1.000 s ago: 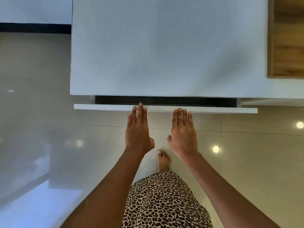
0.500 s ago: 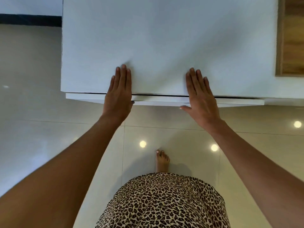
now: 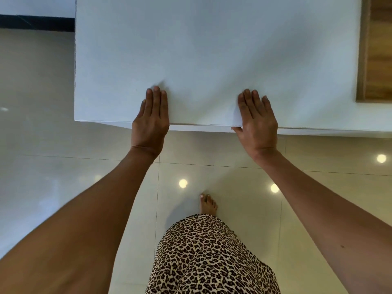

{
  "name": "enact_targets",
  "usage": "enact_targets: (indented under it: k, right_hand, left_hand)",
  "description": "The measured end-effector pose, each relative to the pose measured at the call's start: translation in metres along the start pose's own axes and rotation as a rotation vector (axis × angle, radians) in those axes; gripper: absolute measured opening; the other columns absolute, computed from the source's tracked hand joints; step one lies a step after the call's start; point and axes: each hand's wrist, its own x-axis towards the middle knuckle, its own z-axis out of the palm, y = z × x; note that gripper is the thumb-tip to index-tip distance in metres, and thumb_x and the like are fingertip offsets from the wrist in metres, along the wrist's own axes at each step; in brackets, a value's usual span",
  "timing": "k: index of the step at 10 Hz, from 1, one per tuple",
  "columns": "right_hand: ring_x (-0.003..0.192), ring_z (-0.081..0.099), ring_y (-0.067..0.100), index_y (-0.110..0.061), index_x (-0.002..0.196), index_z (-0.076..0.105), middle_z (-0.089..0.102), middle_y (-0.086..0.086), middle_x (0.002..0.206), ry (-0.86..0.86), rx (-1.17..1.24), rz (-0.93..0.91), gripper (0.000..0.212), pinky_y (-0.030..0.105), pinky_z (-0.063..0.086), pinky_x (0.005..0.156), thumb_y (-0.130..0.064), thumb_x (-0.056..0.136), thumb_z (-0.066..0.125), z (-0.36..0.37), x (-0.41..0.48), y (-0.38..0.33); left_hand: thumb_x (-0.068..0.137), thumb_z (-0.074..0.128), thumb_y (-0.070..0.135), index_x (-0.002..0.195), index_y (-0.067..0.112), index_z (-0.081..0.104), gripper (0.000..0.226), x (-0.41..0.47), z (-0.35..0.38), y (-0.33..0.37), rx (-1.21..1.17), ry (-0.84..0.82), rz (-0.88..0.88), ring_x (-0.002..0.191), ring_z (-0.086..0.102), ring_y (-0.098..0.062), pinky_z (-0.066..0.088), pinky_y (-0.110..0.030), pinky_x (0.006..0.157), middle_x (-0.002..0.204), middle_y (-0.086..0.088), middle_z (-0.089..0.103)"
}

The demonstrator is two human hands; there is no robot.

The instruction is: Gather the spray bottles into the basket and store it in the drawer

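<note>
1. At twelve o'clock from my remote seat, the head camera shows a white cabinet top [image 3: 212, 49] filling the upper frame, with a wooden panel [image 3: 377, 49] at two o'clock.
2. Both hands lie flat and empty on its near edge: the left hand [image 3: 151, 122] at eleven o'clock, the right hand [image 3: 256, 122] at one o'clock, fingers straight and closed on nothing.
3. Under the palms, the drawer front [image 3: 201, 127] shows only as a thin white lip below the edge; I judge it shut or nearly so.
4. Neither the basket nor the spray bottles can be seen; I take them to be inside, which these pictures cannot confirm.
5. At six o'clock, a bare foot [image 3: 208, 203] stands on glossy floor tiles [image 3: 53, 166] beside a leopard-print garment [image 3: 207, 257].
6. Risks, as I judge them: the right thumb sits at the seam and could be pinched by a last push; a tall bottle could keep the drawer ajar.
</note>
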Motion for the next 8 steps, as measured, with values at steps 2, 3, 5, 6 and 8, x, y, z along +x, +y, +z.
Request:
enact_targets:
  k: [2, 3, 5, 6, 8]
  right_hand:
    - [0.117, 0.056, 0.037, 0.004, 0.122, 0.054, 0.059, 0.021, 0.126, 0.046, -0.024, -0.001, 0.080, 0.054, 0.046, 0.096, -0.017, 0.053, 0.087, 0.000, 0.000, 0.000]
    - [0.114, 0.058, 0.036, 0.004, 0.120, 0.056, 0.061, 0.021, 0.124, 0.057, -0.051, -0.016, 0.082, 0.054, 0.049, 0.093, -0.019, 0.049, 0.089, 0.001, -0.001, 0.002]
    - [0.117, 0.056, 0.037, 0.005, 0.122, 0.053, 0.059, 0.022, 0.126, 0.006, -0.064, 0.004, 0.080, 0.054, 0.047, 0.095, -0.013, 0.053, 0.087, -0.005, -0.002, -0.004]
    - [0.123, 0.050, 0.036, 0.005, 0.128, 0.048, 0.053, 0.022, 0.133, -0.041, -0.059, 0.056, 0.076, 0.053, 0.043, 0.101, -0.009, 0.062, 0.083, -0.008, -0.001, -0.009]
    - [0.145, 0.003, 0.032, 0.002, 0.144, 0.005, 0.006, 0.020, 0.156, -0.127, 0.159, 0.133, 0.074, 0.042, 0.006, 0.121, -0.034, 0.094, 0.047, -0.020, -0.013, -0.031]
  left_hand:
    - [0.062, 0.084, 0.017, 0.121, -0.004, 0.053, 0.070, 0.002, 0.000, 0.000, 0.103, 0.049, 0.007, 0.114, 0.058, -0.028, 0.052, -0.029, 0.091, 0.123, -0.018, 0.061]
    - [0.062, 0.084, 0.020, 0.121, -0.003, 0.053, 0.070, 0.001, 0.001, 0.001, 0.139, 0.048, 0.002, 0.114, 0.059, -0.026, 0.052, -0.027, 0.090, 0.123, -0.017, 0.061]
    - [0.066, 0.080, 0.018, 0.123, -0.002, 0.052, 0.067, 0.003, -0.015, 0.003, 0.124, -0.051, -0.048, 0.117, 0.057, -0.026, 0.052, -0.029, 0.091, 0.127, -0.017, 0.059]
    - [0.077, 0.070, 0.015, 0.135, -0.008, 0.028, 0.076, 0.005, -0.020, 0.003, -0.043, -0.163, -0.106, 0.134, 0.035, -0.036, 0.037, -0.039, 0.107, 0.144, -0.026, 0.035]
    - [0.081, 0.050, 0.053, 0.140, -0.004, -0.006, 0.100, -0.009, -0.037, 0.001, -0.120, -0.164, -0.048, 0.142, 0.000, -0.038, 0.006, -0.046, 0.116, 0.153, -0.025, 0.001]
